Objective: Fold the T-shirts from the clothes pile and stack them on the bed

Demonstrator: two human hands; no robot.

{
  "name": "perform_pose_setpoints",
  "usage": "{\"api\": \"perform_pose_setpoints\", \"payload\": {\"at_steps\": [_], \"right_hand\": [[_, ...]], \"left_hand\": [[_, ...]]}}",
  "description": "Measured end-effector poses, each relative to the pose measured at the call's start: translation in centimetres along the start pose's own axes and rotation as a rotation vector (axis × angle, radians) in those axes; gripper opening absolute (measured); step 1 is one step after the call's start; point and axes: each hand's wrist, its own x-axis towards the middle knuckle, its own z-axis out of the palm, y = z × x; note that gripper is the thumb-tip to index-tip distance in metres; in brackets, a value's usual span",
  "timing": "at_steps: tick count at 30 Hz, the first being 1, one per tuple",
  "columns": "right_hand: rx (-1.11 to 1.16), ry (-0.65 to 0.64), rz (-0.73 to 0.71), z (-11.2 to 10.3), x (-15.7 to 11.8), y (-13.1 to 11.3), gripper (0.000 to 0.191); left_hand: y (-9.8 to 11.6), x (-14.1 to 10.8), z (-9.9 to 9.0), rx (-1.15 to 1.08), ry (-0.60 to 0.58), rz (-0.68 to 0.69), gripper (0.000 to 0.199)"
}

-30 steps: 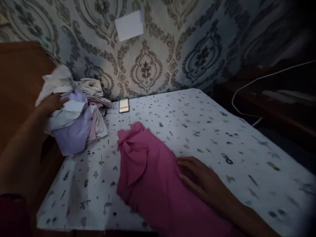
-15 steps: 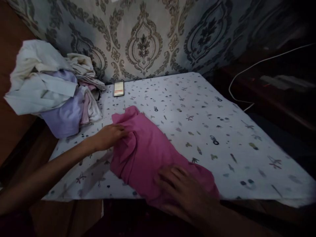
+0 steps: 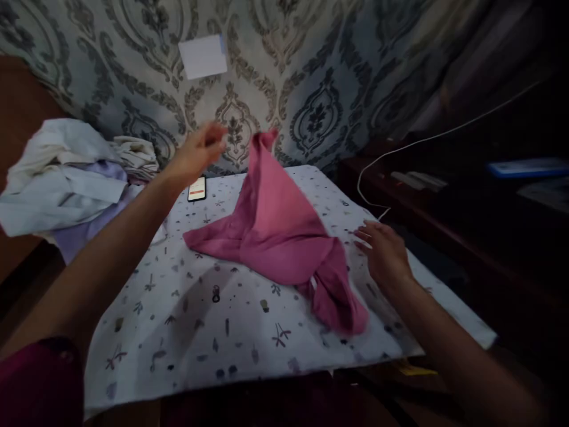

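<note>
Pink, soft-looking cloth garment (image 3: 284, 207) over a white printed cover (image 3: 186, 332), free of both hands

Garment: smooth, thin-looking fabric, raised to a narrow peak at its far end, one pointed corner spread left, a bunched, twisted end at near right. Its lower edge is blurred; whether the whole of it rests on the cover cannot be told. It is over the middle of the cover, between the hands.

Left hand (image 3: 202, 148): raised beside the peak, blurred, fingers loosely curled, thumb apart, gripping nothing. Right hand (image 3: 386, 252): just beside the garment's right edge, fingers spread, not touching it.

Surface: cover creased lightly, scattered with small dark motifs. A black-edged phone with a lit screen (image 3: 197, 190) is at the far side, near a crumpled pile of white, cream and lilac cloth (image 3: 66, 172).

Room: grey medallion-patterned wallpaper (image 3: 315, 112) bearing a white rectangular sheet (image 3: 203, 56); brown, flat-faced panel (image 3: 22, 89) at left; thin white cable (image 3: 400, 151) curving over dark reddish furniture (image 3: 355, 169) at right
</note>
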Motion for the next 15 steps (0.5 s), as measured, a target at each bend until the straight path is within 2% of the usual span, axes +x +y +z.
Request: {"api": "perform_pose_setpoints", "payload": {"at_steps": [1,2,4,7,9,11,13,15], "right_hand": [[-0.054,0.052,-0.043,-0.7,0.8,0.5,0.027],[-0.138,0.049,-0.1,-1.4,1.1,1.1,0.027],[-0.348,-0.109,-0.234,-2.6,0.1,2.0,0.029],[-0.601,-0.387,-0.484,-3.3,-3.2,2.2,0.031],[-0.704,-0.519,-0.656,-3.0,-5.3,1.6,0.031],[-0.768,-0.682,-0.762,-2.2,-6.7,0.9,0.029],[-0.751,-0.833,-0.769,-0.9,-7.3,0.5,0.029],[-0.594,-0.846,-0.687,0.6,-7.4,0.5,0.024]], "left_hand": [[-1.0,-1.2,0.4,0.02,-0.049,-0.032,0.025],[-2.2,-2.8,0.8,0.093,-0.173,-0.064,0.023],[-4.8,-7.0,1.6,0.247,-0.363,-0.086,0.028],[-8.0,-13.1,2.2,0.458,-0.509,-0.128,0.041],[-9.4,-15.9,2.2,0.541,-0.54,-0.127,0.045],[-9.9,-17.4,2.0,0.584,-0.527,-0.113,0.038],[-9.9,-17.8,1.9,0.605,-0.497,-0.12,0.028],[-9.2,-17.8,1.8,0.59,-0.449,-0.18,0.026]]}}
